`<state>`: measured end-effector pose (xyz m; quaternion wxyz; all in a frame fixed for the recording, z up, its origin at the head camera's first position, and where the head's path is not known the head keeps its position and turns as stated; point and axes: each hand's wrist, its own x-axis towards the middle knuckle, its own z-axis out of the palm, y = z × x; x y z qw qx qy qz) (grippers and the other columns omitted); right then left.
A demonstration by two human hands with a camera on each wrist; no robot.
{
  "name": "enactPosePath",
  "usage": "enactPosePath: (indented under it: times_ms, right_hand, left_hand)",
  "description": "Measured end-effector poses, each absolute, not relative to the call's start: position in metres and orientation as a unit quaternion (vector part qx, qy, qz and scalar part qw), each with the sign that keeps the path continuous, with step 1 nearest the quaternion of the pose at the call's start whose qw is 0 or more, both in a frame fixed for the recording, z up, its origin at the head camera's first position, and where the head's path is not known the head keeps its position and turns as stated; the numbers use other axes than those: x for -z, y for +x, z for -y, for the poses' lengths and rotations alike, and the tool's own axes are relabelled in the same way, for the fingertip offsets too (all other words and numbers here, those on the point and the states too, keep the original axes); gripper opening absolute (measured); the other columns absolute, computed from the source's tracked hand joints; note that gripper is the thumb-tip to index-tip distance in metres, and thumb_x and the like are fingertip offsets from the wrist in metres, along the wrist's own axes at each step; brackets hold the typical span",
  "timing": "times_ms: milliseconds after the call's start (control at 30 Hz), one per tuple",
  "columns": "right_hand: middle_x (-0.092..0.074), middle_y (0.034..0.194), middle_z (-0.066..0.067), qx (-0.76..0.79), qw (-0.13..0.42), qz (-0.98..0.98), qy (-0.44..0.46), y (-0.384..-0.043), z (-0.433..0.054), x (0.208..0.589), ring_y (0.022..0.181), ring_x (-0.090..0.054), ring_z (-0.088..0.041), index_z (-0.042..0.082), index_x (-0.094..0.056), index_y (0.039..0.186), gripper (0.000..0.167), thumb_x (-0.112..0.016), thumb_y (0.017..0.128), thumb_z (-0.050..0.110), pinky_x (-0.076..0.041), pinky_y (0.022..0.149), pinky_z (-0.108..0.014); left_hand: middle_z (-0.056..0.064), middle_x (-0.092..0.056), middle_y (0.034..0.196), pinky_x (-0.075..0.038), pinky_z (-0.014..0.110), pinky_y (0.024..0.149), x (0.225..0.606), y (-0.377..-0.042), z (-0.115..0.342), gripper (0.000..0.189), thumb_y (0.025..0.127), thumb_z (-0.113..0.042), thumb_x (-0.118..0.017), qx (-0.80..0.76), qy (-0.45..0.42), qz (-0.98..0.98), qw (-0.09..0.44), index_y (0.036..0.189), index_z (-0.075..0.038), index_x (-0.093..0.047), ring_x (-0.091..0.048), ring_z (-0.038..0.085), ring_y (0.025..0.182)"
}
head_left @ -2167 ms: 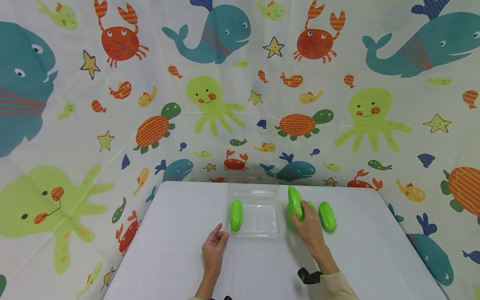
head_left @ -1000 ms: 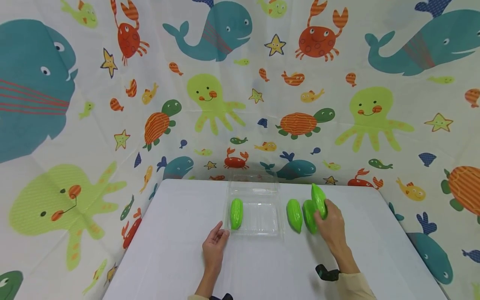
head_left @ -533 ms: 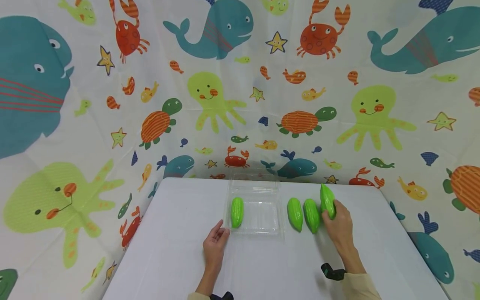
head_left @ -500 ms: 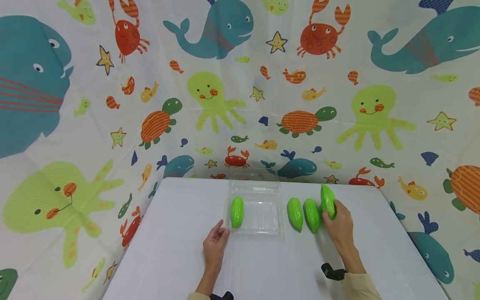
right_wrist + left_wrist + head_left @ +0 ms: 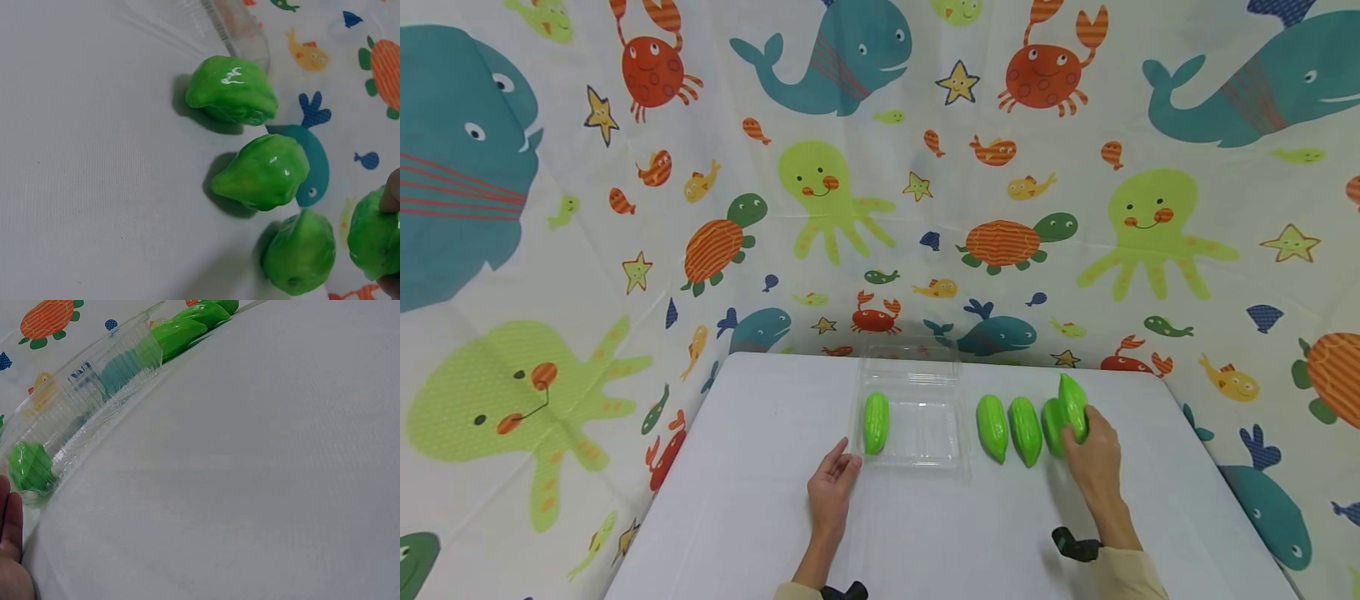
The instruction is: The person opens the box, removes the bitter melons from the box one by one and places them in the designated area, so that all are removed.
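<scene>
My right hand (image 5: 1093, 458) grips a glossy, ribbed green bitter melon (image 5: 1073, 407) by its side, with the pointed end up and away. It overlaps the rightmost of three bitter melons lying in a row, that bitter melon (image 5: 1052, 427) being partly hidden. Left of it lie the middle bitter melon (image 5: 1026, 432) and the leftmost bitter melon (image 5: 992, 428). A clear plastic clamshell box (image 5: 925, 460), lid raised at the back, holds one bitter melon (image 5: 876, 423) along its left side. Beside its front left corner is my left hand (image 5: 831, 487), fingers loosely extended, fingertips right at the rim.
A white table (image 5: 925, 542) carries everything. Behind it hangs a cloth (image 5: 917, 125) printed with sea animals, close to the raised lid. Dark wrist cameras are strapped to both wrists, the right wrist camera (image 5: 1075, 546) standing out to the left.
My right hand has carried its bitter melon rightward along the row, from above the leftmost one to the rightmost. The left hand stays beside the box. The view has shifted slightly.
</scene>
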<state>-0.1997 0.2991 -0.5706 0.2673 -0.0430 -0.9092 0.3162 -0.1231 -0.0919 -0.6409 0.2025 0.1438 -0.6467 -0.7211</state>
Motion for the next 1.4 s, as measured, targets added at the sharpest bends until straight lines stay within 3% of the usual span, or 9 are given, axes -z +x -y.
enactPosePath:
  times_ms: [200,367,867,1100,1400]
  right_hand:
    - [-0.057,0.124,-0.037,-0.318,0.239,0.915,-0.068,-0.198,-0.305,0.572,0.105,-0.055,-0.046,-0.017,-0.048,0.135,0.051,-0.061,0.09,0.004,-0.048,0.087,-0.06]
    - [-0.056,0.127,-0.037,-0.318,0.229,0.916,-0.082,-0.198,-0.308,0.572,0.108,-0.054,-0.046,-0.017,-0.047,0.136,0.052,-0.06,0.091,0.005,-0.047,0.09,-0.06]
    - [-0.059,0.117,-0.037,-0.326,0.24,0.911,-0.08,-0.198,-0.321,0.582,0.098,-0.056,-0.046,-0.018,-0.05,0.132,0.048,-0.061,0.09,0.002,-0.046,0.08,-0.057]
    - [-0.053,0.128,-0.038,-0.328,0.201,0.918,-0.096,-0.196,-0.327,0.585,0.108,-0.053,-0.048,-0.018,-0.045,0.138,0.052,-0.057,0.093,0.005,-0.045,0.089,-0.061]
    - [-0.047,0.137,-0.041,-0.321,0.176,0.926,-0.094,-0.198,-0.333,0.589,0.119,-0.05,-0.052,-0.02,-0.042,0.139,0.052,-0.053,0.096,0.007,-0.043,0.097,-0.063]
  left_hand:
    - [0.013,-0.07,0.095,-0.053,0.01,0.077,0.64,-0.122,0.091,0.044,0.089,-0.004,-0.074,0.725,0.145,0.644,0.199,0.131,0.002,-0.063,-0.064,0.001,0.084]
    - [0.01,-0.07,0.094,-0.053,0.011,0.078,0.64,-0.122,0.091,0.043,0.089,-0.006,-0.075,0.724,0.14,0.643,0.206,0.131,-0.001,-0.064,-0.065,0.002,0.084]
    - [0.008,-0.07,0.093,-0.054,0.011,0.078,0.643,-0.123,0.092,0.044,0.088,-0.007,-0.075,0.728,0.134,0.638,0.211,0.13,0.0,-0.064,-0.065,0.001,0.084]
    - [0.012,-0.07,0.093,-0.054,0.011,0.077,0.643,-0.122,0.092,0.044,0.089,-0.006,-0.075,0.73,0.131,0.636,0.213,0.13,0.002,-0.064,-0.065,0.001,0.084]
    - [0.008,-0.068,0.094,-0.054,0.011,0.08,0.642,-0.121,0.093,0.044,0.089,-0.006,-0.075,0.733,0.136,0.635,0.204,0.131,-0.002,-0.064,-0.065,0.002,0.085]
